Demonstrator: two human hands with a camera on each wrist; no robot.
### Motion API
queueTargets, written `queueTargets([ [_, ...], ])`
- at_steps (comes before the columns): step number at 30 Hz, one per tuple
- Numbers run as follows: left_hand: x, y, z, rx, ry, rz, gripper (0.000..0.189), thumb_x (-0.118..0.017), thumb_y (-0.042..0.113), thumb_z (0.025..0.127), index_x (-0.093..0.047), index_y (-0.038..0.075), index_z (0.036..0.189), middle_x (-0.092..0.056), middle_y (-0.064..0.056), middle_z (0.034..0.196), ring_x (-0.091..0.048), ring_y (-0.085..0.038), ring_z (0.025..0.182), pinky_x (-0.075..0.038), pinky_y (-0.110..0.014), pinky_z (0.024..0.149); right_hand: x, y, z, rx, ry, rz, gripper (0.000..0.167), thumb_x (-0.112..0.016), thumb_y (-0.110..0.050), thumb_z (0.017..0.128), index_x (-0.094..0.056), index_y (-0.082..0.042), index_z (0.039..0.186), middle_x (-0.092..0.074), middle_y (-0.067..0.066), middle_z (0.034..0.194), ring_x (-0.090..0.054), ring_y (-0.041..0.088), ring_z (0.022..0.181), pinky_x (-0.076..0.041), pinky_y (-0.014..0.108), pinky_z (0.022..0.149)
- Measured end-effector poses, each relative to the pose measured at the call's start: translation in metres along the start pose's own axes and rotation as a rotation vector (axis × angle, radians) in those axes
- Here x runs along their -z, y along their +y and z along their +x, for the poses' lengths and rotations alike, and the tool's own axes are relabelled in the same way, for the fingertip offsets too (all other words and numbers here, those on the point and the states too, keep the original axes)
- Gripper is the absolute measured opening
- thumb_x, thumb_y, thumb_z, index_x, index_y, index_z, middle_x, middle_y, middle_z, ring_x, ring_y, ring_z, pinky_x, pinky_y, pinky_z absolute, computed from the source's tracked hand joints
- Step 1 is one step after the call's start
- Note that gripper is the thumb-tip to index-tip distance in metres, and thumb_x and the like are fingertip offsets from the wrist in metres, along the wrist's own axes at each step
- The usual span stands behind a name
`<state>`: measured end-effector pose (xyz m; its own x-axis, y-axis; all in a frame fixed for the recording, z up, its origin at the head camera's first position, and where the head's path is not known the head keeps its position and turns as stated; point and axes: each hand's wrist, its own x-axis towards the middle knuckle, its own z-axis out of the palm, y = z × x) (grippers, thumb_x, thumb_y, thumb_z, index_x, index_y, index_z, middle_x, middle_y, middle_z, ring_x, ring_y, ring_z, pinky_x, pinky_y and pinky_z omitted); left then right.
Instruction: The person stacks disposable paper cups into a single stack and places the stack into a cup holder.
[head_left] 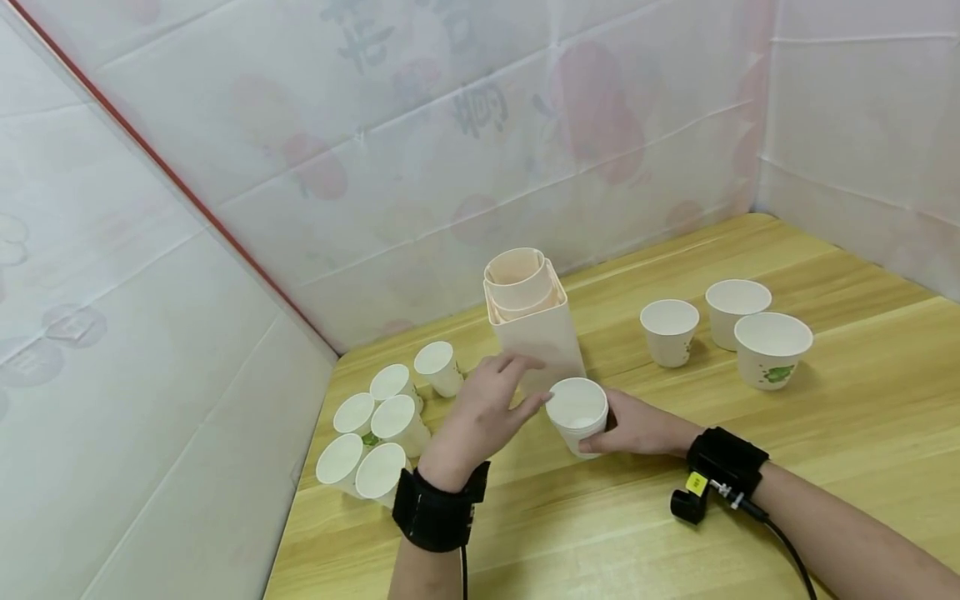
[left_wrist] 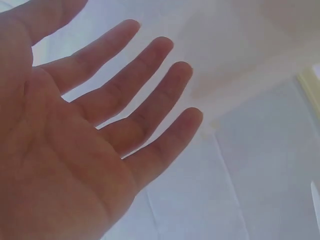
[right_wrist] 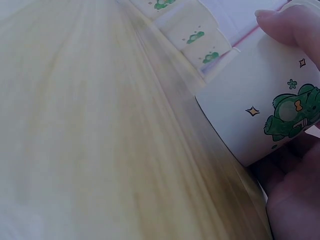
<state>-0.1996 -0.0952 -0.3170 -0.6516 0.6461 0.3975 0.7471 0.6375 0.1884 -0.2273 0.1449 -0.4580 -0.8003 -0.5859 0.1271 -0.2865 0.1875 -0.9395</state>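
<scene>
"What's closest to the person?"

"Black straps (head_left: 438, 510) round both wrists. Past them, the right hand (head_left: 637, 423) grips a white paper cup (head_left: 576, 407), thumb on the near side. The left hand (head_left: 483, 412) has its fingers loosely extended, palm bare, thumb and forefinger beside the cup's rim."

"Which way does the cup point?"

"Mouth up, narrower base down, its long axis close to upright. The green bear (right_wrist: 295, 112) printed on its side shows in the right wrist view. It's in front of the box, low over the surface (head_left: 570, 542); I can't tell whether the base touches."

"And the surface itself?"

"Yellowish wood grain, its streaks running lengthwise. Six white cups (head_left: 341, 458) stand clustered at the left, mouths up, one partly behind the left wrist strap."

"Further back?"

"The tall white box (head_left: 543, 342), upright, with a round pale tube (head_left: 517, 283) poking out of its top. Off to the right are three more cups (head_left: 772, 354), also mouth up, two of them close together."

"Then the room?"

"Creased white sheeting (head_left: 450, 150) with faded pink blotches covers the walls, and a red strip (head_left: 172, 173) slants down at the left."
</scene>
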Motion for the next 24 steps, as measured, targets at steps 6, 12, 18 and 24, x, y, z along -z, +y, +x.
queueTargets([
  [6, 0.009, -0.008, -0.005, 0.098, 0.045, 0.007, 0.033, -0.07, 0.026, 0.093, -0.064, 0.008, 0.121, -0.066, -0.011, 0.12, -0.062, -0.031, 0.114, -0.053, -0.042, 0.094, -0.001, -0.003, 0.0, -0.004, 0.013, -0.002, 0.068, -0.078, -0.022, 0.085, -0.042, -0.006, 0.141, -0.058, 0.01, 0.131, -0.056, 0.015, 0.117, -0.044, 0.021, 0.099],
  [12, 0.022, -0.027, -0.017, 0.254, 0.028, 0.032, 0.037, -0.067, 0.029, 0.095, -0.063, 0.009, 0.126, -0.064, -0.012, 0.125, -0.061, -0.03, 0.115, -0.053, -0.043, 0.093, -0.001, -0.005, -0.001, -0.031, 0.023, -0.012, 0.07, -0.078, -0.024, 0.085, -0.042, -0.007, 0.142, -0.058, 0.009, 0.133, -0.054, 0.019, 0.12, -0.042, 0.018, 0.099],
  [18, 0.035, -0.054, -0.034, 0.444, -0.028, 0.147, 0.043, -0.069, 0.031, 0.094, -0.062, 0.005, 0.128, -0.064, -0.02, 0.123, -0.059, -0.041, 0.11, -0.049, -0.051, 0.094, -0.001, -0.006, -0.001, -0.047, 0.025, -0.011, 0.071, -0.079, -0.024, 0.084, -0.041, -0.005, 0.142, -0.057, 0.011, 0.133, -0.052, 0.026, 0.122, -0.042, 0.018, 0.098],
  [24, 0.043, -0.073, -0.046, 0.63, -0.137, 0.188, 0.048, -0.069, 0.031, 0.093, -0.058, 0.003, 0.132, -0.057, -0.025, 0.13, -0.054, -0.049, 0.116, -0.048, -0.058, 0.093, -0.001, -0.005, 0.0, -0.046, 0.02, 0.0, 0.072, -0.079, -0.024, 0.084, -0.04, -0.005, 0.142, -0.056, 0.011, 0.134, -0.051, 0.027, 0.122, -0.043, 0.019, 0.098],
])
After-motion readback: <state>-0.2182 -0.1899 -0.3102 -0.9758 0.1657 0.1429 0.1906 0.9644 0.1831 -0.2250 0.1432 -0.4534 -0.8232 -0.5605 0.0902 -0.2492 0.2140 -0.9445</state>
